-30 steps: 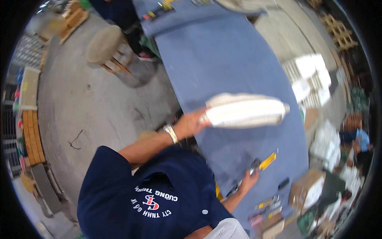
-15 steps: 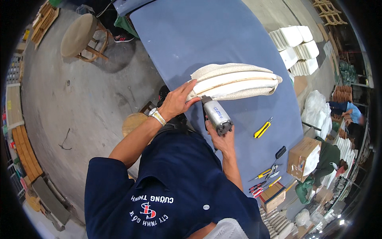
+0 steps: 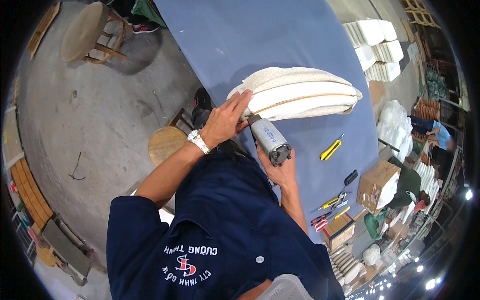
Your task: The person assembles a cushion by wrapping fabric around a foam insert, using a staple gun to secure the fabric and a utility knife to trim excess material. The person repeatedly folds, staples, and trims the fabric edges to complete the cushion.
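Note:
On the blue-covered table [image 3: 300, 150] lies a curved, fabric-covered cushion pad [image 3: 305, 95], with white padding and a thin wooden strip along its edge and beige cloth around it. My left hand [image 3: 227, 117], with a watch on the wrist, presses the pad's near left end, fingers on the cloth. My right hand [image 3: 280, 170] is wrapped round the handle of a grey staple gun [image 3: 270, 137]. The gun's nose meets the pad's lower left edge, just beside my left fingertips. The grip of the gun is mostly hidden under its body.
A yellow utility knife [image 3: 331, 148] lies right of the gun. Pliers, screwdrivers and scissors [image 3: 321, 225] sit near a cardboard box [image 3: 378, 186]. White cushions [image 3: 372, 50] are stacked beyond the table. Stools [image 3: 85, 32] stand at left. Another person [image 3: 440, 135] is at far right.
The pad has tilted slightly, its left end showing more loose cloth. The staple gun's nose has shifted a little left along the edge. My left hand stays at the pad's end.

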